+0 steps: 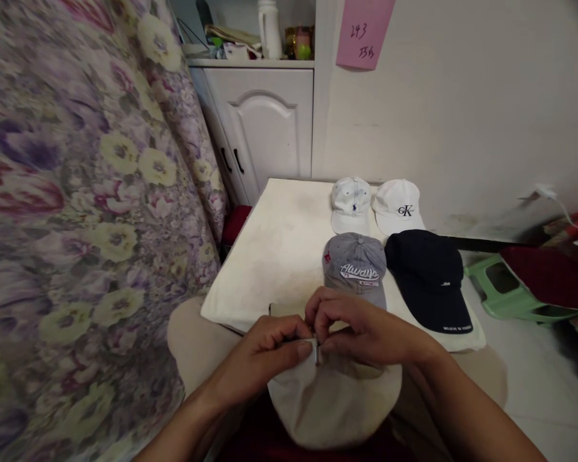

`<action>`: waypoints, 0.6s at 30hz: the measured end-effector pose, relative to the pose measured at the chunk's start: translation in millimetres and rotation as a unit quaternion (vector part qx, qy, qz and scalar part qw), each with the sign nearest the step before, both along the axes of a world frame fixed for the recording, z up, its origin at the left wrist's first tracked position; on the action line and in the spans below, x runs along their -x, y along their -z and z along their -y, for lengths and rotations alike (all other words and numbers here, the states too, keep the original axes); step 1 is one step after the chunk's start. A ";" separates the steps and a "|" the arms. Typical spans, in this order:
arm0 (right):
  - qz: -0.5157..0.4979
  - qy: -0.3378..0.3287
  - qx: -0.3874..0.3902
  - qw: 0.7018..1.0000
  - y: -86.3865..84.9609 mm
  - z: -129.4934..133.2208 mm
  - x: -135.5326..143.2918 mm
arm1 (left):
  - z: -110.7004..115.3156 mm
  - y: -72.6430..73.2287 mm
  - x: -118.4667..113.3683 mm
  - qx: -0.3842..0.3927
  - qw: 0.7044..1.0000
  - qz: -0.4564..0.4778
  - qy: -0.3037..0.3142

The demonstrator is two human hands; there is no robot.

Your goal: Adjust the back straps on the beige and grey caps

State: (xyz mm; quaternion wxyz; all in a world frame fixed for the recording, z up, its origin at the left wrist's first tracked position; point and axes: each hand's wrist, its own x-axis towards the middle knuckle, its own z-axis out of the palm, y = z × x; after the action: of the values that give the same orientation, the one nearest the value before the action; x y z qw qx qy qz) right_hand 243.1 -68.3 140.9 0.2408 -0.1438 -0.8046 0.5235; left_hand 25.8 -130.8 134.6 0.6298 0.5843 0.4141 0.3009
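A beige cap (334, 401) lies over my lap at the near edge of a small white table (279, 250). My left hand (270, 356) and my right hand (361, 330) meet above the cap's back and pinch its strap and small metal buckle between thumbs and fingers. Just beyond my hands sits a grey cap (356, 266) with white lettering. A dark navy cap (431, 276) lies to its right. Two white caps (350, 204) (399, 206) rest side by side at the table's far edge by the wall.
A floral cloth (77, 212) hangs close on the left. A white cabinet (264, 125) stands behind the table, with a bottle and clutter on top. A pink note (363, 32) is stuck on the wall. A green plastic stool (505, 292) and red fabric sit at the right.
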 end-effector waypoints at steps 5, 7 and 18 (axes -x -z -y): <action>-0.069 -0.055 0.128 0.988 18.5 -10.5 4.6 | -3.6 0.4 -1.4 0.015 0.999 0.030 -0.012; -0.095 -0.061 0.191 0.975 26.7 -11.4 8.0 | -4.5 1.2 -1.1 0.016 0.999 0.027 -0.012; -0.059 0.172 -0.204 0.962 17.3 10.5 2.8 | -3.9 3.1 -3.1 0.100 0.987 0.062 -0.106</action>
State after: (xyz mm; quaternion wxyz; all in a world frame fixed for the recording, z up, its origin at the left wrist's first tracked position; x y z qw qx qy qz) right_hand 240.3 -78.8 123.6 0.3987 -0.1968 -0.8417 0.3062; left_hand 28.9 -126.9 131.5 0.6741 0.4514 0.4616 0.3587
